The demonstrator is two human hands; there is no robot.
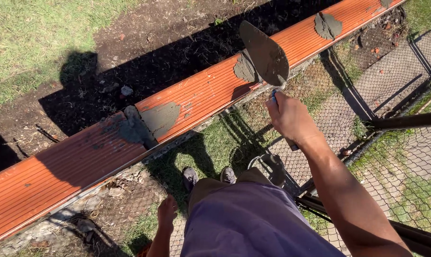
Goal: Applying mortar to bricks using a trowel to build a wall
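- Right hand (291, 118) has a clenched grip on the trowel (264, 53), its handle mostly hidden, blade over the orange brick row (82, 159).
- Left hand (167, 212) hangs low; its grip cannot be told, fingers out of sight.

The top of the brick row (82, 162) is open between the mortar patches (160, 118); a wire fence (396, 71) closes the right side.

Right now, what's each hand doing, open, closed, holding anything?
Right hand: closed around the handle of a grey, mortar-smeared metal trowel over the orange ribbed bricks.
Left hand: hanging low, apparently empty; grip cannot be told.
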